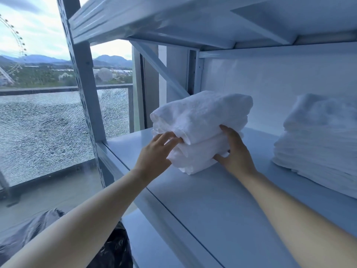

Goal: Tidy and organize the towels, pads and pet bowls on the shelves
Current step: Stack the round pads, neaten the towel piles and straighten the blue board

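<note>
A small stack of folded white towels [201, 120] sits on the white metal shelf [212, 200], near its left end. My left hand [154, 151] touches the stack's left front side with straight fingers, the fingertips at the seam between the upper and lower towels. My right hand [236, 151] holds the stack's right front side. Its thumb lies low by the bottom edge and its fingers reach up to the same seam, curled round the lower towels. A taller pile of folded white towels or pads [316, 144] stands to the right on the same shelf.
Another shelf board [173, 18] hangs close overhead. The rack's perforated upright [85, 89] stands at the left front corner, with a window and cracked glass railing [48, 128] behind it. A black plastic bag [116, 246] lies below on the left.
</note>
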`<state>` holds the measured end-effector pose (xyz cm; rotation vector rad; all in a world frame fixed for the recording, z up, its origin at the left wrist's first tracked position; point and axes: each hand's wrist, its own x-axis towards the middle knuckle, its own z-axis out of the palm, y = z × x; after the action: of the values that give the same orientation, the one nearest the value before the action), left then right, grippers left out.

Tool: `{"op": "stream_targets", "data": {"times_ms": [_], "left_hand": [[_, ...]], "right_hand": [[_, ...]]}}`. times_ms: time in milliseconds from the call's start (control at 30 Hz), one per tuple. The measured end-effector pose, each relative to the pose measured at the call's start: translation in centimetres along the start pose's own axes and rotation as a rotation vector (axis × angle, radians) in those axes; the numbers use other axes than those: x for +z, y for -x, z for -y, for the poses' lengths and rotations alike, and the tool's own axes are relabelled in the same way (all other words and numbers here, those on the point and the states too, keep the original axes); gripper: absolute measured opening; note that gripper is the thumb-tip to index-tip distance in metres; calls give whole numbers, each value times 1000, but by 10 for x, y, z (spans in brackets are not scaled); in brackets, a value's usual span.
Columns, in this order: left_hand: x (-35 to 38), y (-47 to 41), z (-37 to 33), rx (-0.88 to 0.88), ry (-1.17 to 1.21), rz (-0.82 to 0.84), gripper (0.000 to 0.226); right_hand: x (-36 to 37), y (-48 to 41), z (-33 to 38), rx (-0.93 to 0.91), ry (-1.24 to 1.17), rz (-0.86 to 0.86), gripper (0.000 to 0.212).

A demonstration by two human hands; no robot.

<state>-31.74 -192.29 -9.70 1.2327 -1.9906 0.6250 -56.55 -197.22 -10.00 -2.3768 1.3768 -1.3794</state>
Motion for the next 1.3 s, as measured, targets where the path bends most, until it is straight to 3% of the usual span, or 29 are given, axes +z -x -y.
{"op": "stream_targets", "data": {"times_ms": [633, 967, 1300], "left_hand": [[-52, 40, 91, -96, -133, 23, 75], [-37, 55, 103, -197, 32, 166, 76], [-11, 42, 77, -369, 129, 46, 79]], "right_hand": [[92, -34, 76, -77, -61, 68, 85], [120, -48, 73, -52, -79, 44, 88], [124, -57, 59, -77, -134, 49, 88]]}}
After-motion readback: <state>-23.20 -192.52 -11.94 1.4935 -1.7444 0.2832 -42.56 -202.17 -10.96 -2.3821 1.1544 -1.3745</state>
